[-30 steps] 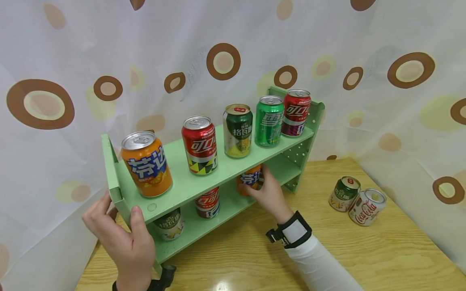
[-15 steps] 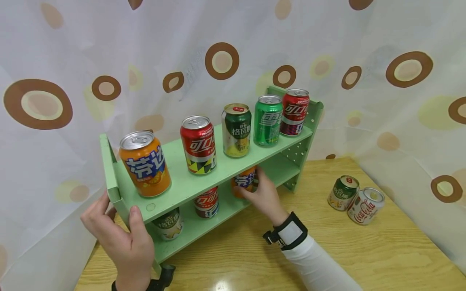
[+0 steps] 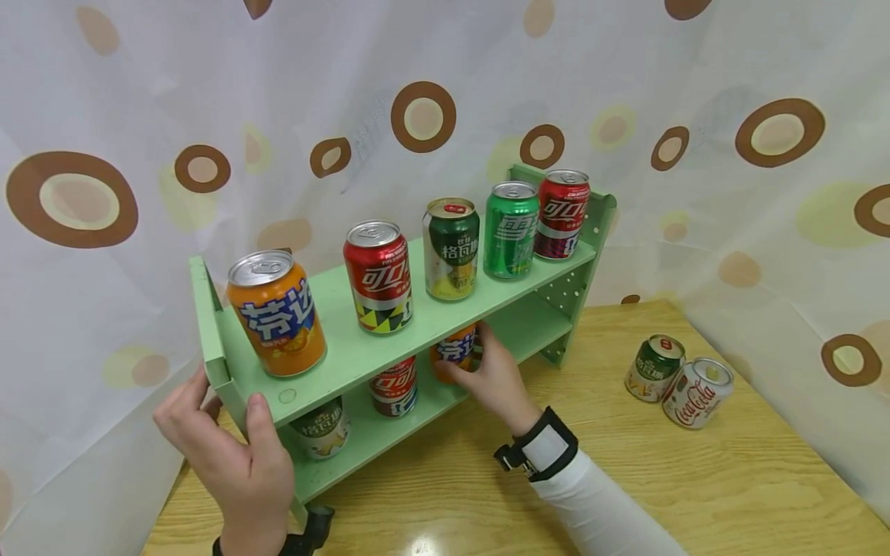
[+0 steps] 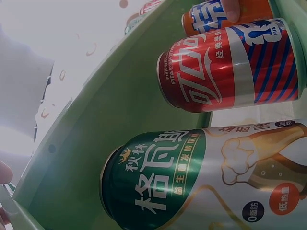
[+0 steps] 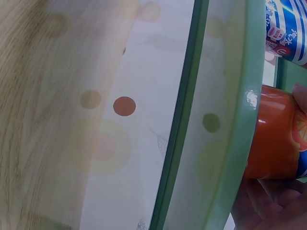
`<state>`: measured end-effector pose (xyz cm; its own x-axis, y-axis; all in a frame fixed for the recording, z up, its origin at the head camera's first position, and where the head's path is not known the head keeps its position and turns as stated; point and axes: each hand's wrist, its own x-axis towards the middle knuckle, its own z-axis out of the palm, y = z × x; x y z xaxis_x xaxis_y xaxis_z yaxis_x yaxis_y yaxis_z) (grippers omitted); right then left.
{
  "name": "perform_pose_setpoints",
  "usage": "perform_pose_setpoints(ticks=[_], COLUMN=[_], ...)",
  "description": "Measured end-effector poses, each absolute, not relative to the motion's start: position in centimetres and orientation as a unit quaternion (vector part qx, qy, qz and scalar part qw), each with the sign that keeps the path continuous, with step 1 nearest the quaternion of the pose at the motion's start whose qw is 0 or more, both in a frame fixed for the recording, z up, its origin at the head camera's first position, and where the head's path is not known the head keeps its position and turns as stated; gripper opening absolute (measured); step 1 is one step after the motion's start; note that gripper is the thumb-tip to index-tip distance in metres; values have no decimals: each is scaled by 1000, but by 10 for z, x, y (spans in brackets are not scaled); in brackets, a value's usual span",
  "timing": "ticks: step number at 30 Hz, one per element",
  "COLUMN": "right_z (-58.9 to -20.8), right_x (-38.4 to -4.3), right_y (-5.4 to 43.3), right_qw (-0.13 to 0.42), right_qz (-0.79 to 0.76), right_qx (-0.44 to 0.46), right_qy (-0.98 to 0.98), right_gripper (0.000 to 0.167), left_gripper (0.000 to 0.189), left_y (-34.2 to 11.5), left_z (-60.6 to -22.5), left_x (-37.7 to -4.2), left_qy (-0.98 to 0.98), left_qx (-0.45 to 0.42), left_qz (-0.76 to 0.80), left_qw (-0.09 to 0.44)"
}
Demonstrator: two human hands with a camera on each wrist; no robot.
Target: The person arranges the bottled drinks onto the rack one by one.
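Observation:
A green two-tier shelf rack [image 3: 336,332] stands at an angle on the table. My left hand [image 3: 232,459] grips its left side panel, thumb in front and fingers on the outer side. On the lower tier, my right hand [image 3: 497,380] holds an orange soda can [image 3: 453,353] between thumb and fingers; the upper board hides part of it. Left of this can stand a red cola can [image 3: 394,390] and a green-and-white can [image 3: 322,431]. In the left wrist view the red can [image 4: 230,67] sits between the green-and-white can [image 4: 158,179] and the orange one [image 4: 249,12].
Several cans stand on the upper tier: orange [image 3: 278,316], red [image 3: 378,278], dark green [image 3: 452,251], bright green [image 3: 512,232] and another red [image 3: 563,216]. A green-and-white can [image 3: 655,369] and a white cola can [image 3: 698,394] stand on the wooden table [image 3: 626,479] at right.
My right hand has shifted left along the lower tier with the orange soda can, closer to the red cola can. My left hand keeps its hold on the side panel.

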<state>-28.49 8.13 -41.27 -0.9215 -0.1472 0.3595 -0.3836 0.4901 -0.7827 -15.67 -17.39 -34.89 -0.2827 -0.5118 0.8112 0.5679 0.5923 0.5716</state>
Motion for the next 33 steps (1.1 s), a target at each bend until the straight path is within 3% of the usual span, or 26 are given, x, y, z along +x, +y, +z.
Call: perform_pose_setpoints(ticks=[33], right_z=[-414], right_x=[-287], right_y=[83], right_qw=[126], right_qz=[493], right_qx=[165], right_qy=[-845], right_gripper=[76], left_gripper=[57], left_y=[-178], left_z=[-350], left_x=[-154], left_qy=[-675], left_qx=[-24], left_qz=[-449], left_qw=[586])
